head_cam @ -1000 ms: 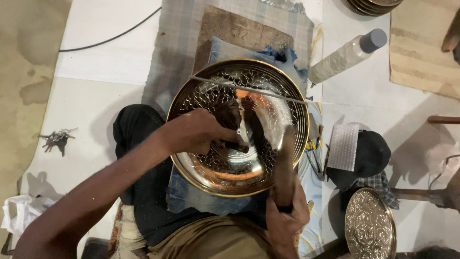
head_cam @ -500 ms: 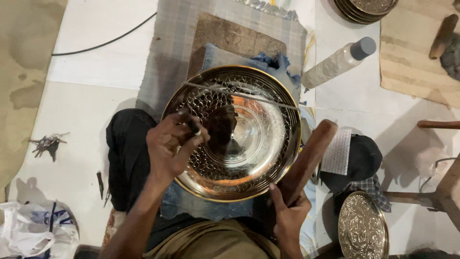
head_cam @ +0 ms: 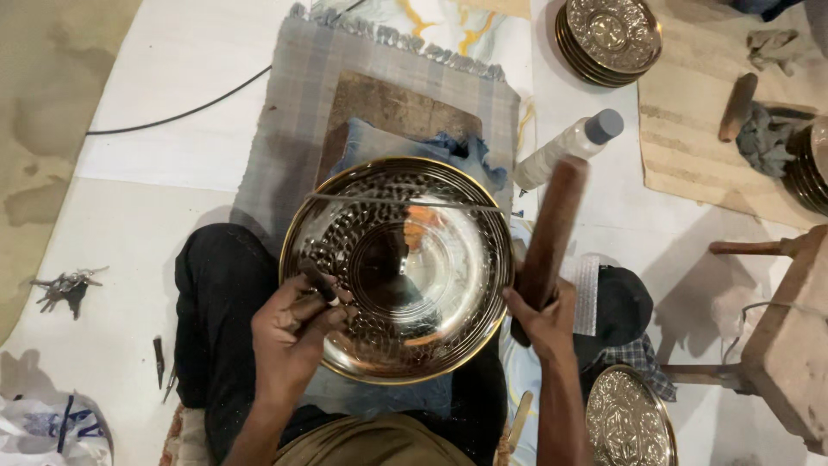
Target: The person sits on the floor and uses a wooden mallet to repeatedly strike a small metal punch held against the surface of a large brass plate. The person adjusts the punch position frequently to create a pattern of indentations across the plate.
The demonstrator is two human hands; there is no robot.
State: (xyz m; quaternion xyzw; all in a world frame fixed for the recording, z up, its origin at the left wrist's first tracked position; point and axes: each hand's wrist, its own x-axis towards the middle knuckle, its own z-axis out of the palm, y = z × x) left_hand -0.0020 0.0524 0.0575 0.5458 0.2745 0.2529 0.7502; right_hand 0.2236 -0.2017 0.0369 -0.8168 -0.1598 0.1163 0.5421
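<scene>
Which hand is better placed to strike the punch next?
Right. The right hand grips the raised wooden mallet beside the metal bowl, while the left hand holds the punch on its patterned wall.

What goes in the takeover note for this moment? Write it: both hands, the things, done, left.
Left hand: pinches a small punch against the metal bowl, at its left inner wall.
Right hand: grips a wooden mallet, raised beside the bowl's right rim.
Bowl sits on blue cloth in the lap.
Done: hammered dimples on the upper and left wall.
Left: the smooth centre and right side.
</scene>
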